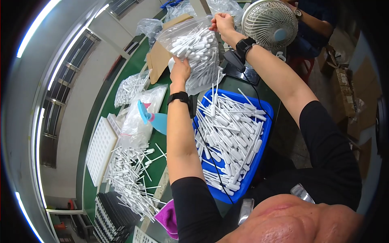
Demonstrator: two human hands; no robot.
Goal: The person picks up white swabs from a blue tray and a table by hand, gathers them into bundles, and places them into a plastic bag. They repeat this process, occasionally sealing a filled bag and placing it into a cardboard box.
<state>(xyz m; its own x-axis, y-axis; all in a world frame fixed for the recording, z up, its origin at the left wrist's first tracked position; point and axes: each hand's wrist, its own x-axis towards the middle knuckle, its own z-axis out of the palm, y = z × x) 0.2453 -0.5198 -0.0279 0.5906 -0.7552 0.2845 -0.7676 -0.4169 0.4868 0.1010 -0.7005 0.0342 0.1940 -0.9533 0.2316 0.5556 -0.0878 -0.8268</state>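
Observation:
A clear plastic bag [198, 60], filled with white plastic pieces with thin stems and thicker ends, stands at the far side of the table. My right hand [223, 25] pinches the bag's upper right corner. At its left side, my left hand [180, 73] grips the bag with bent fingers; the fingertips are partly hidden. A small white rounded thing [171, 64] shows beside the left fingers, its kind unclear. Nearer to me, a blue tray [265, 139] holds many similar loose white pieces [229, 133].
A loose pile of white sticks [129, 174], a white hole rack [101, 150], black stacked trays [113, 214] and a light-blue bottle [158, 121] lie left. A fan [269, 24] stands far right, near another person's arm [314, 22]. A dark cable [214, 162] crosses the tray.

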